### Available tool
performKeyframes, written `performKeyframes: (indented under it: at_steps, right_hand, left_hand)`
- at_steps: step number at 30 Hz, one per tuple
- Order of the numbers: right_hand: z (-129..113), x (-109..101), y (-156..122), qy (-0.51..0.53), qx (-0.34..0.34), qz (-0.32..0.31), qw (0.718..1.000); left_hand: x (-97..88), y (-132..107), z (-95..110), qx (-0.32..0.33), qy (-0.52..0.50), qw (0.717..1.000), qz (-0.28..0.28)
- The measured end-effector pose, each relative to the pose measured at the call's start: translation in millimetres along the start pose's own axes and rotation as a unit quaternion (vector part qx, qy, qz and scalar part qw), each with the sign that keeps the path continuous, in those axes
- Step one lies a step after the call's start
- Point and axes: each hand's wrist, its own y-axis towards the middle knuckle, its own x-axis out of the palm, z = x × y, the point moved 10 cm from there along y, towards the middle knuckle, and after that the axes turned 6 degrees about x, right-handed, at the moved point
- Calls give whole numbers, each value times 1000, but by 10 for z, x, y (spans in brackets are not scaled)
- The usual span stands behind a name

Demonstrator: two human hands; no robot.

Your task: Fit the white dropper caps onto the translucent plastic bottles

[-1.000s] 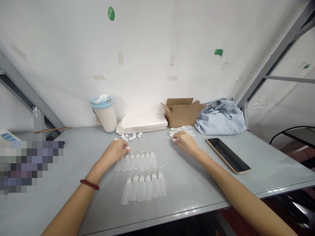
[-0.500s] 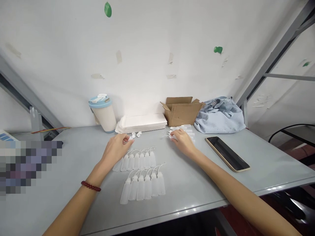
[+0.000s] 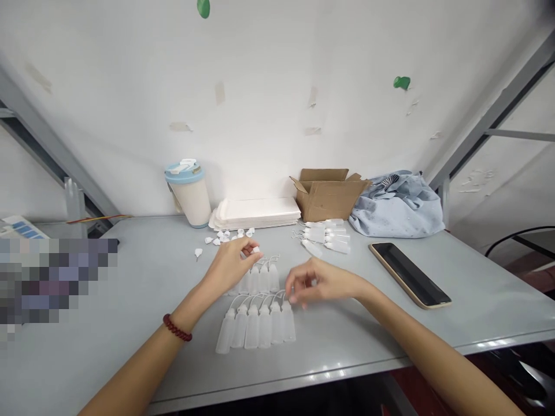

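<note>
My left hand (image 3: 232, 263) is closed in a pinch on a small white cap (image 3: 255, 249), just above the rear row of translucent squeeze bottles (image 3: 264, 280). That row is partly hidden by the hand. Beside the right end of the front row of bottles (image 3: 264, 329) is my right hand (image 3: 314, 283), its fingers curled and smeared by motion; whether anything is between them is unclear. The bottles in both rows lie side by side, with thin curved white strands at their tops. Several loose white caps (image 3: 223, 236) are scattered behind my left hand, one lying apart (image 3: 198, 253).
More bottles (image 3: 332, 236) lie in a loose pile before an open cardboard box (image 3: 333, 202). A stack of white envelopes (image 3: 255, 212) and a blue-lidded cup (image 3: 189, 193) stand along the wall. At the right are a phone (image 3: 410, 274) and a bundled blue cloth (image 3: 396, 211).
My right hand has left the bottle pile and come nearer, to the front row. My left hand has moved right from the loose caps, a cap in its fingers. The view has shifted slightly.
</note>
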Motion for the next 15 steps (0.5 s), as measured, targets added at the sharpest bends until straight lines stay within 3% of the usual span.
performKeyframes:
  at_steps: [2, 3, 7, 11, 15]
  right_hand:
    - [-53, 274, -47, 30, 6, -111, 993]
    - [-63, 343, -60, 27, 7, -135, 990]
    - [-22, 397, -37, -18, 17, -141, 990]
    - [90, 390, -54, -40, 67, -159, 984]
    - [95, 228, -86, -32, 84, -120, 989]
  left_hand:
    - [36, -12, 56, 12, -9, 1000, -13]
    - [50, -18, 74, 16, -12, 1000, -18]
    - [80, -36, 96, 24, -19, 999, -24]
    - [117, -39, 94, 26, -44, 998, -30]
    - [174, -43, 133, 37, -84, 995, -49]
